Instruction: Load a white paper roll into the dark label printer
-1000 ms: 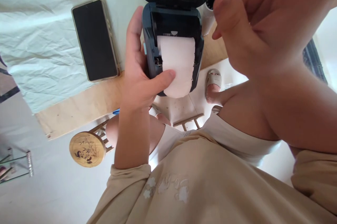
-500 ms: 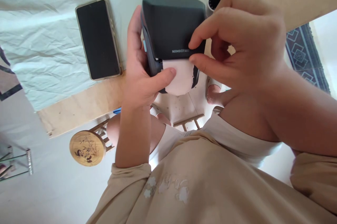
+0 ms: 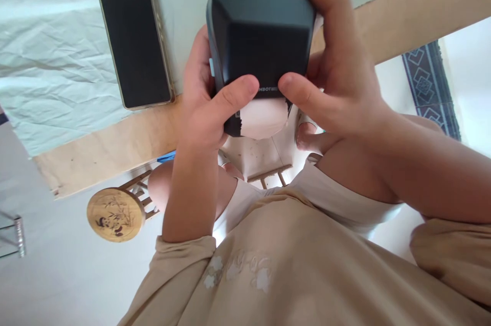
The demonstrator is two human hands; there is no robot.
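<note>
Dark label printer (image 3: 261,40) at upper centre, our left hand (image 3: 203,106) and right hand (image 3: 337,80) with fingers clamped round it, logo partly hidden by thumbs, white paper (image 3: 263,119) protruding below, phone (image 3: 134,45) upper left on cloth-covered surface (image 3: 57,86), round stool (image 3: 115,213) on floor lower left.

Two bare hands, left hand (image 3: 203,111) and right hand (image 3: 337,80), both closed around one dark grey plastic box-shaped label printer (image 3: 261,40). One strip of white paper (image 3: 263,119) just below the thumbs. One black slab smartphone in a tan case (image 3: 134,45) left of the grip. One round wooden stool with painted top (image 3: 115,214) below-left. One patterned dark blue rug (image 3: 427,86) right of the grip.
</note>
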